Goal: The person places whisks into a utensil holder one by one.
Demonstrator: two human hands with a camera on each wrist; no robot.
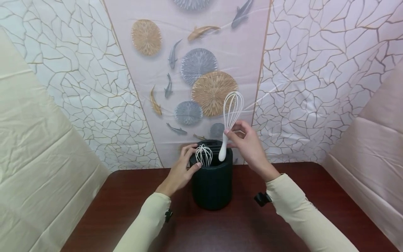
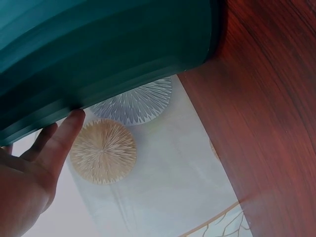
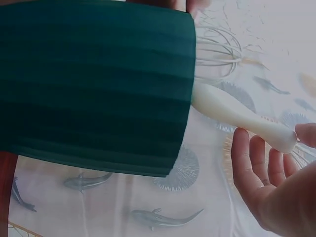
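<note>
A dark green ribbed utensil holder stands upright on the table. The left hand grips its top at the left, thumb at the front rim and fingers further back; its fingers touch the ribbed side in the left wrist view. A whisk with a small round wire head stands in the holder beside that hand, its lower part hidden. Above the opening's right side, the right hand pinches a larger white whisk near its neck, wires up and handle down. In the right wrist view the white handle is by the rim.
Beneath is a dark red-brown wooden table. A patterned cloth backdrop with fish and round motifs hangs close behind the holder. Pale cloth walls slope along both sides.
</note>
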